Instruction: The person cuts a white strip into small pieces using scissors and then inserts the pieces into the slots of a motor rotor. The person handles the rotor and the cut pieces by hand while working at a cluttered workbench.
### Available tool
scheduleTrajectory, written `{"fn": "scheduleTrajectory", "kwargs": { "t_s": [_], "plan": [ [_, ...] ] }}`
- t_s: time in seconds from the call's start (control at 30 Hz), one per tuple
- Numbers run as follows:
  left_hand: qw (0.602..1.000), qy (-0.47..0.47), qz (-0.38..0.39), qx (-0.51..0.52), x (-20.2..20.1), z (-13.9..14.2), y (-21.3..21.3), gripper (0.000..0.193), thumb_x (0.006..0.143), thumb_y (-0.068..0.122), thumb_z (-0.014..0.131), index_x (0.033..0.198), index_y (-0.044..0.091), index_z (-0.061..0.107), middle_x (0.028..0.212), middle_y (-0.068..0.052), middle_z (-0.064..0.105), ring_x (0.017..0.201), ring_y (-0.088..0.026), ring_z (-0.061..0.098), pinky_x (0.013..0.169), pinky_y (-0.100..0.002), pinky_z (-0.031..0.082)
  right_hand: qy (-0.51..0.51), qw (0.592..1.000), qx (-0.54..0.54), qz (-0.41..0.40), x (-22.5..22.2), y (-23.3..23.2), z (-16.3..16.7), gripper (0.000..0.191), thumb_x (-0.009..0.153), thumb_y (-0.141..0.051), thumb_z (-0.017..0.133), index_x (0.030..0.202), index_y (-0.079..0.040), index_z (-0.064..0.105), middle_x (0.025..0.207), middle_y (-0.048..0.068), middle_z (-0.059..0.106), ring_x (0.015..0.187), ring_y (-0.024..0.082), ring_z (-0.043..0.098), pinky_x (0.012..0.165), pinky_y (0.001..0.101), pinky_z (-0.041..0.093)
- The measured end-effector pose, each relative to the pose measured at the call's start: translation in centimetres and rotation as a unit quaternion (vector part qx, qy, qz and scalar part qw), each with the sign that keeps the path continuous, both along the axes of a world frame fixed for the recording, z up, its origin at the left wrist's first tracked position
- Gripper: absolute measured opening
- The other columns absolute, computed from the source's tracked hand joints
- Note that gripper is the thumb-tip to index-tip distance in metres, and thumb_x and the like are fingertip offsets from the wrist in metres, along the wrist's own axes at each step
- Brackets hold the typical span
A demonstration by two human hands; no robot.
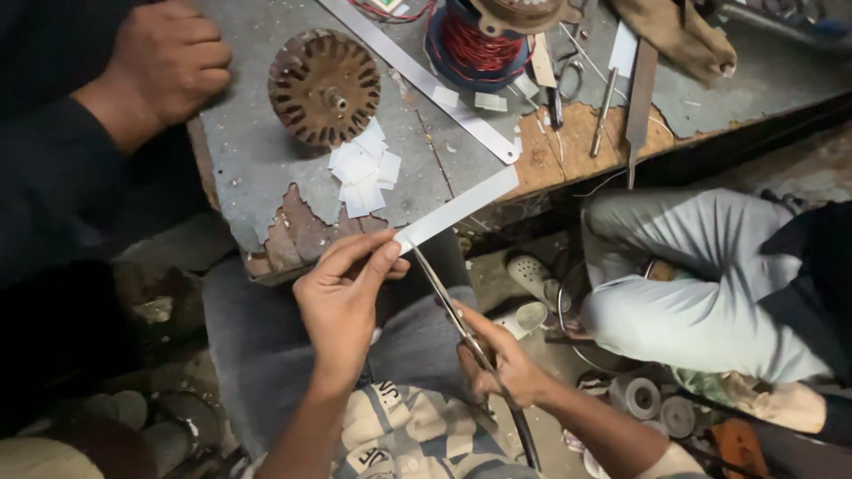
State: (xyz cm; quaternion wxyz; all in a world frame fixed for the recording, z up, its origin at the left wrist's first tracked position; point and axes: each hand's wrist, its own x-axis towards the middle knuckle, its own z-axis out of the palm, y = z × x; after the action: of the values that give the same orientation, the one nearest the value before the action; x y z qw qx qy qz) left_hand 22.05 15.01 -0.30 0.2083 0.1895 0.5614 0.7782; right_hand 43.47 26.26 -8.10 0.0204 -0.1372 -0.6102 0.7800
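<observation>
Seated at a worn table [257, 151], a person pinches the near end of a long white paper strip [461, 208] between thumb and fingers [377, 257] of the left hand [342, 297]. The right hand [501, 364] is clenched around the handles of a pair of scissors [444, 302], whose blades point up toward the strip's near end, right beside the left fingers; whether the blades are parted or closed on the paper is hard to tell.

Just beyond the left fingers, on the table, lies a small heap of cut white paper pieces [366, 168], next to a rusty slotted motor core [324, 86]. Judging by that heap, several pieces are already cut, while most of the strip reaches away uncut toward the table's edge. A second long strip [417, 78] lies further off, running past a coil of red wire [475, 44].

Another person's hand [169, 58] rests on the table's far corner, to the left, well apart from the work. A further person in light trousers [701, 275] crouches to the right, mostly cut off. Tools lying beyond the coil are too dim and small to name, and the floor below is in shadow.
</observation>
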Motion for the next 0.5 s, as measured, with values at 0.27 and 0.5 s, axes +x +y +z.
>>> {"fn": "scheduleTrajectory", "kwargs": {
  "t_s": [0.27, 0.5],
  "plan": [
    [1.000, 0.025, -0.002, -0.010, 0.1, 0.2, 0.3, 0.017, 0.092, 0.001, 0.075, 0.107, -0.006, 0.076, 0.103, -0.010, 0.073, 0.080, -0.013, 0.073, 0.074, -0.024, 0.062, 0.043, 0.996, -0.073, 0.039, -2.8, 0.5, 3.1, 0.125, 0.079, -0.062, 0.081, 0.167, -0.003, 0.014, 0.062, -0.005, 0.046, 0.049, 0.004, 0.041, 0.045, 0.0220, 0.029],
    [1.000, -0.024, -0.012, 0.012, -0.6, -0.5, 0.7, 0.018, 0.092, 0.001, 0.074, 0.107, -0.007, 0.076, 0.103, -0.010, 0.073, 0.079, -0.013, 0.074, 0.074, -0.025, 0.062, 0.011, 0.999, -0.033, 0.037, -3.5, 0.8, 3.1, 0.112, 0.086, -0.049, 0.081, 0.168, -0.007, 0.017, 0.062, -0.007, 0.043, 0.050, 0.003, 0.039, 0.046, 0.0216, 0.026]
  ]
}}
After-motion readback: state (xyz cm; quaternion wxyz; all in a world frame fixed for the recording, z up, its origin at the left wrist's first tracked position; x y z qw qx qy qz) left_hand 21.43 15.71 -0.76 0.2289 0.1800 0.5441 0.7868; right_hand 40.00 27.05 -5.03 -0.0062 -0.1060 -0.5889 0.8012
